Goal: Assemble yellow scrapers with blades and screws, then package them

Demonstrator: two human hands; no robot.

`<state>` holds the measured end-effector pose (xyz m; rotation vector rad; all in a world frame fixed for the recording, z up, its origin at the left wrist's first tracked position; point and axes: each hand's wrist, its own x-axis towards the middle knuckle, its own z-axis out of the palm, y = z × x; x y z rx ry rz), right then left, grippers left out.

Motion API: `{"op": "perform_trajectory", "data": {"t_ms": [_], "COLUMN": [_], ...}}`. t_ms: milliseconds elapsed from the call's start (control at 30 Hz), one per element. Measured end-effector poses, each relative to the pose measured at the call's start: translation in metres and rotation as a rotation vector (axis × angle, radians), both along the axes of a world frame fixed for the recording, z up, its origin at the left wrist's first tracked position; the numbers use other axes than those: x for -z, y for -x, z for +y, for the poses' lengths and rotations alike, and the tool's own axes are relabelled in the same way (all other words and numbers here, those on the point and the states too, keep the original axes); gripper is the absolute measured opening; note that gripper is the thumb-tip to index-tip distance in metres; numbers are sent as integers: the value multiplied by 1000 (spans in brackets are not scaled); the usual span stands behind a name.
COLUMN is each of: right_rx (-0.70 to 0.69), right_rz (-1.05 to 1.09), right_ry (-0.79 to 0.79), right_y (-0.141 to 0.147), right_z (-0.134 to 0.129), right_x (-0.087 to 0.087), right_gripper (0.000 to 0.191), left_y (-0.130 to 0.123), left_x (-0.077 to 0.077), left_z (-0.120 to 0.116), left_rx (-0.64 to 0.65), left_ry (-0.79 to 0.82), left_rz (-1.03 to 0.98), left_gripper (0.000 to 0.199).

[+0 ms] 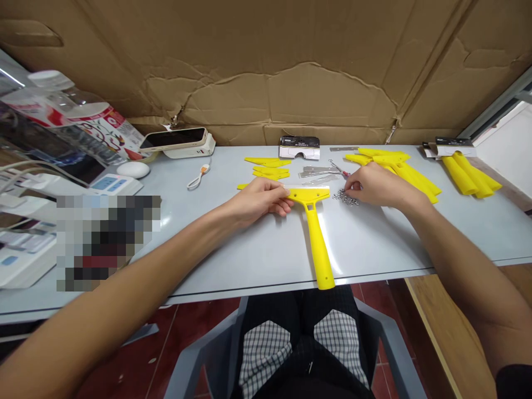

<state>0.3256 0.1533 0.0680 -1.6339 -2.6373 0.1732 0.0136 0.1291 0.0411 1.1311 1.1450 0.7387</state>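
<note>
My left hand (266, 198) grips the left end of a yellow scraper (319, 238), whose handle points toward me and reaches the table's front edge. A metal blade lies along the scraper's top. My right hand (368, 185) has its fingers pinched at a small pile of screws (347, 198); what they hold, if anything, is too small to make out. Just behind it is a screwdriver (339, 168), partly covered by the hand. Metal blades (320, 172) lie behind the scraper, with several yellow clamp pieces (270, 162) to their left.
Yellow handles (415, 178) lie beyond my right hand, more (471, 174) at the far right. A black-and-white box (299, 148) stands at the back. Left are a phone (174, 139), a cable (198, 177), a bottle (100, 124) and a white mouse (133, 169). Cardboard (266, 72) rises behind.
</note>
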Motion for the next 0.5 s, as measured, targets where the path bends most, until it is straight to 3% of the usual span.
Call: {"op": "perform_trajectory", "data": {"t_ms": [233, 367, 500], "right_rx": [6, 14, 93], "right_rz": [24, 389, 717], "right_ry": [31, 3, 13], "right_y": [0, 4, 12], "right_z": [-1, -8, -17], "right_x": [-4, -13, -20], "right_gripper": [11, 6, 15], "left_y": [-2, -6, -7], "left_x": [2, -5, -11], "left_z": [-2, -9, -13], "left_rx": [-2, -47, -80], "left_ry": [-43, -134, -205], "left_rz": [-21, -55, -70], "left_gripper": [24, 24, 21]}}
